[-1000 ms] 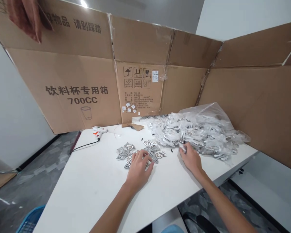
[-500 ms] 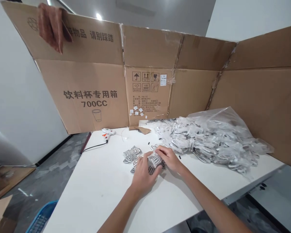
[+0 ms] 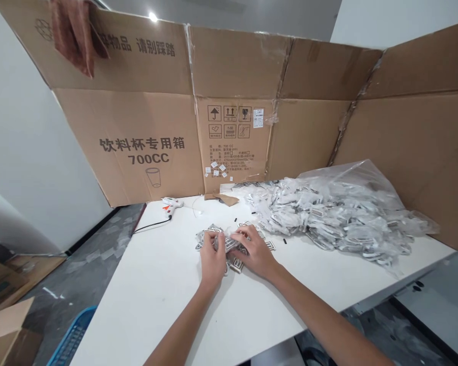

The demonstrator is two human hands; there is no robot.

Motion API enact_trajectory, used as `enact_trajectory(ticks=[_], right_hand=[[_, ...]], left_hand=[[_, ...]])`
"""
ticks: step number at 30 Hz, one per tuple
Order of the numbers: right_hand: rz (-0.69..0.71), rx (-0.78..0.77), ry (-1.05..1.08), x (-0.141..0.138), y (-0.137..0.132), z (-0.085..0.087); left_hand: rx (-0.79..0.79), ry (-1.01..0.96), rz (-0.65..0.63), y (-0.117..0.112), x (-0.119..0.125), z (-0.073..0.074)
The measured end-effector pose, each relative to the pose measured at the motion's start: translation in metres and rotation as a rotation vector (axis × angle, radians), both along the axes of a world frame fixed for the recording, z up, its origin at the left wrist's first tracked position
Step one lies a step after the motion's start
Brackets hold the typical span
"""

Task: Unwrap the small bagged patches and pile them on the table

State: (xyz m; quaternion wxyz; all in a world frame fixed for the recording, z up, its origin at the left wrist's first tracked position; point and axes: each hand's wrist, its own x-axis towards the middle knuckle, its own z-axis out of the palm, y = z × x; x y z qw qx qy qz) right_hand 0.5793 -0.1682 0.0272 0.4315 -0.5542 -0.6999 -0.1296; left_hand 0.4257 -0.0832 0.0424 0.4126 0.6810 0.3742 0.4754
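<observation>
My left hand [image 3: 212, 258] and my right hand [image 3: 255, 250] meet over a small cluster of silver-and-black flat pieces [image 3: 209, 235] on the white table [image 3: 152, 295]. Both hands have their fingers curled around a small clear-wrapped silver piece [image 3: 227, 243] held between them. More of the flat pieces lie under and around the hands. To the right lies a big heap of the same pieces in clear plastic bags [image 3: 339, 213], apart from the hands.
A tall opened cardboard box wall [image 3: 152, 132] stands around the back and right of the table. A white glue gun [image 3: 171, 203] with a black cord lies at the back left. A brown cloth [image 3: 74, 30] hangs over the cardboard's top. A blue basket [image 3: 70, 340] sits on the floor.
My right hand left the edge of the bagged heap and came left to join my left hand. Both now grip a wrapped piece over the small cluster.
</observation>
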Motion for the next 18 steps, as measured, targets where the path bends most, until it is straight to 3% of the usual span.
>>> enact_trajectory(ticks=[4,9,15,18], right_hand=[[-0.031,0.070,-0.056,0.0012,0.0061,-0.0005],[-0.022,0.071,0.003,0.0038,0.0011,0.0034],[0.037,0.078,-0.017,0.0047,0.0004,0.0046],[-0.024,0.127,-0.003,0.0051,0.0027,0.0016]], left_hand=[[-0.046,-0.042,-0.057,0.0011,0.0011,0.0011],[-0.156,-0.096,-0.283,-0.0055,0.0036,0.0015],[-0.163,-0.153,-0.196,-0.0011,0.0039,0.0043],[-0.178,-0.159,-0.257,-0.0003,0.0045,0.0059]])
